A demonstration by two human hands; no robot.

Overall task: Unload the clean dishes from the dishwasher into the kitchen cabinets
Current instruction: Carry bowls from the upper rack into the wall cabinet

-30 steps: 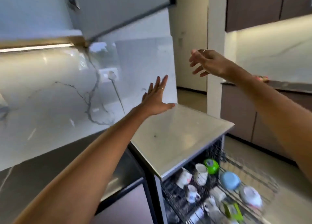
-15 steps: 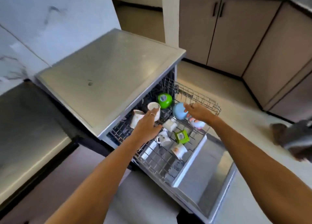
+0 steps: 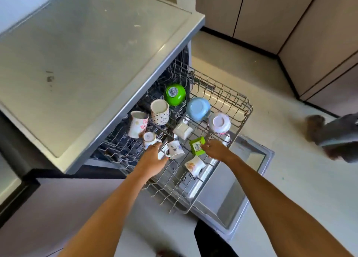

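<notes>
A home kitchen is shown. An open dishwasher (image 3: 222,198) is seen under a grey worktop (image 3: 93,59), and its wire rack (image 3: 222,94) is pulled out and filled with household mugs and small bowls, among them a green bowl (image 3: 174,94) and a blue bowl (image 3: 198,109). Beige base cabinets (image 3: 257,14) with a dark plinth are placed along a light floor (image 3: 302,169).

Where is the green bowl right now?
The green bowl sits upside down at the back of the dishwasher rack, left of the blue bowl, behind a patterned cup.
</notes>
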